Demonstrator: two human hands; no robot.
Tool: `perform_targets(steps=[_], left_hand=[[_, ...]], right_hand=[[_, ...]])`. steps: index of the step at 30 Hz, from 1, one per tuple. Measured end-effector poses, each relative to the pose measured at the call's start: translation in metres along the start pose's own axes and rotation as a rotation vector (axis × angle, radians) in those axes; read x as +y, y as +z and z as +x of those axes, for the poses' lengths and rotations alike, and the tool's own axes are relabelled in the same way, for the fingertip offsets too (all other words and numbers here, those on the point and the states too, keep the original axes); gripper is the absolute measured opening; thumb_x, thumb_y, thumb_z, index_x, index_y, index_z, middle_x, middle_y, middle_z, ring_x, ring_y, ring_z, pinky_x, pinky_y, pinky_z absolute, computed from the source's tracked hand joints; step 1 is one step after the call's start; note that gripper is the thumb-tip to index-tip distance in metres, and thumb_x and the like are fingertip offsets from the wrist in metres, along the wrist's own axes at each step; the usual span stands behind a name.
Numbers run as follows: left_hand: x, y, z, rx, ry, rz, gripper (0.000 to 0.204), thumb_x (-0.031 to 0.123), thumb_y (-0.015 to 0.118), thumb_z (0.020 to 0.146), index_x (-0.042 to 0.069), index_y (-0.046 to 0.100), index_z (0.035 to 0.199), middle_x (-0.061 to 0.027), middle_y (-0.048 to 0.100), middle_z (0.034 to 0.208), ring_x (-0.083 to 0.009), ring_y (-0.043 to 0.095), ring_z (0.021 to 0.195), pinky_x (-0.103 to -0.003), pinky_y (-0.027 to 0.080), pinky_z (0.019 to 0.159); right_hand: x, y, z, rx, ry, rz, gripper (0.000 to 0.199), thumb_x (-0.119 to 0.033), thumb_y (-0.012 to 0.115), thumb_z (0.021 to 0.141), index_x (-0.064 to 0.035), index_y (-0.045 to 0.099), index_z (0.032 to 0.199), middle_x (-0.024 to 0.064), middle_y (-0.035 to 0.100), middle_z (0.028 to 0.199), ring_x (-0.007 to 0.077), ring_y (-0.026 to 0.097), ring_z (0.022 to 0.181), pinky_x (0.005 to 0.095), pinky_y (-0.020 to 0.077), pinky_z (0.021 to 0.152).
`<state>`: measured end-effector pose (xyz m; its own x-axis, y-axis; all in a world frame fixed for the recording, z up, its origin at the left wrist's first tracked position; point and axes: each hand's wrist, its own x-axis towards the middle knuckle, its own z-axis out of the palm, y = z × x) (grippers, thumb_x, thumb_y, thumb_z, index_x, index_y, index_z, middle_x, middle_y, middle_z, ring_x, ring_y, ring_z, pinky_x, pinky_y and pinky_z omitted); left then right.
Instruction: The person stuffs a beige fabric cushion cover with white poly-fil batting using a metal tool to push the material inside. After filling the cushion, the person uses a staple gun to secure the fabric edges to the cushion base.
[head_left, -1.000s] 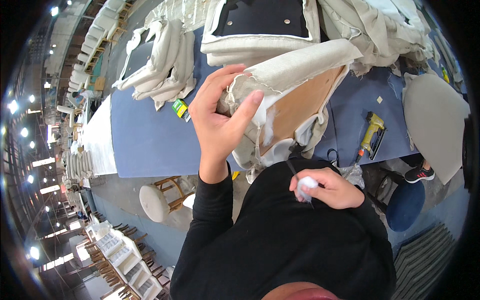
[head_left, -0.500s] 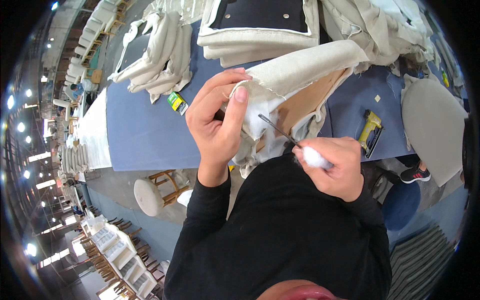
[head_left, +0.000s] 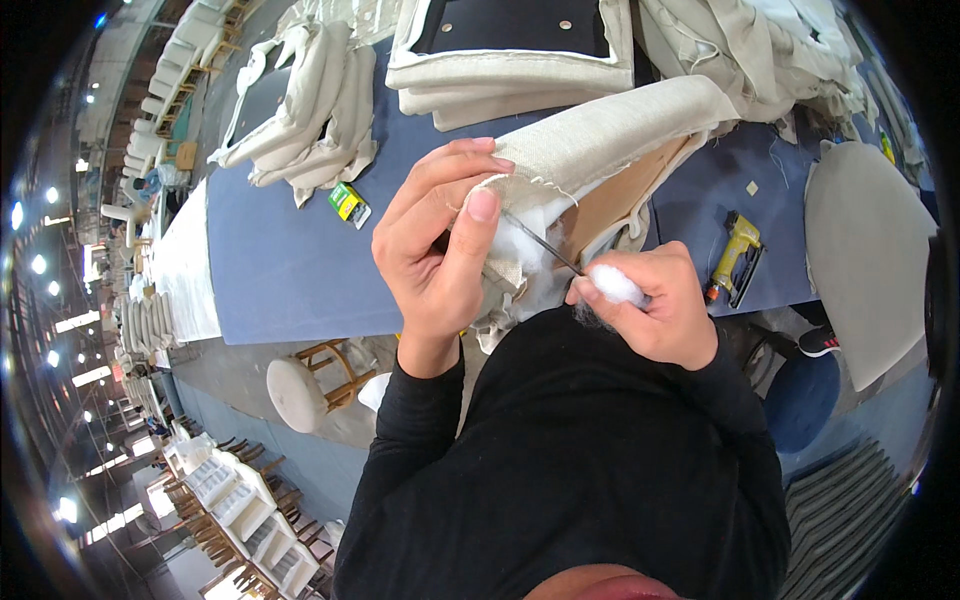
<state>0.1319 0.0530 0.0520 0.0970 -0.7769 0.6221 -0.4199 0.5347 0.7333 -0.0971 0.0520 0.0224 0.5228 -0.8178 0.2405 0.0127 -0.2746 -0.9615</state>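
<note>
My left hand (head_left: 440, 240) grips the near end of a beige fabric-covered cushion piece (head_left: 610, 140) with a brown board underside, thumb pressed on the fabric edge. My right hand (head_left: 650, 300) holds a tuft of white stuffing (head_left: 612, 283) together with a thin dark metal rod (head_left: 543, 243). The rod's tip points into the white filling showing at the cushion's open end, just below my left thumb. Both arms wear black sleeves.
A long blue table (head_left: 290, 260) carries stacked beige cushion covers (head_left: 310, 100), a dark panel framed in beige fabric (head_left: 510, 50), a small green-yellow box (head_left: 349, 203) and a yellow staple gun (head_left: 735, 255). A round white stool (head_left: 297, 390) stands below the table. A grey seat pad (head_left: 865, 250) lies at right.
My right hand rose from my chest to the cushion's open end, bringing the stuffing and the rod into the filling. My left hand shifted its grip, thumb now on the fabric edge.
</note>
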Motion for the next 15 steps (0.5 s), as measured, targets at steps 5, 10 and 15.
perform_targets(steps=[5,10,15], left_hand=[[-0.006,-0.003,0.002,-0.046,0.079,0.006,0.017,0.011,0.07,0.097,-0.003,0.08,0.096,-0.0132,0.079,0.105,-0.0319,0.07,0.112,-0.042,0.053,0.1],[-0.009,-0.006,0.001,-0.091,0.124,0.024,0.019,0.013,0.07,0.097,-0.002,0.081,0.096,-0.0127,0.079,0.103,-0.0329,0.069,0.111,-0.044,0.053,0.101],[-0.007,-0.001,0.0,0.022,0.053,0.004,0.014,0.009,0.072,0.096,-0.004,0.079,0.094,-0.0155,0.078,0.106,-0.0318,0.072,0.11,-0.043,0.054,0.1]], right_hand=[[0.006,0.0,0.002,-0.02,0.001,0.036,0.021,-0.014,0.07,0.101,-0.0026,0.077,0.085,0.006,0.067,0.063,0.0127,0.064,0.054,0.0266,0.0452,0.055],[0.01,-0.003,0.004,-0.056,0.034,0.045,0.014,-0.012,0.07,0.099,-0.0033,0.077,0.089,0.0084,0.071,0.07,0.0164,0.069,0.059,0.0274,0.0479,0.058],[0.015,-0.002,-0.001,0.004,-0.058,0.041,0.019,-0.011,0.069,0.1,-0.0029,0.076,0.084,0.006,0.067,0.063,0.0144,0.063,0.051,0.027,0.045,0.053]])
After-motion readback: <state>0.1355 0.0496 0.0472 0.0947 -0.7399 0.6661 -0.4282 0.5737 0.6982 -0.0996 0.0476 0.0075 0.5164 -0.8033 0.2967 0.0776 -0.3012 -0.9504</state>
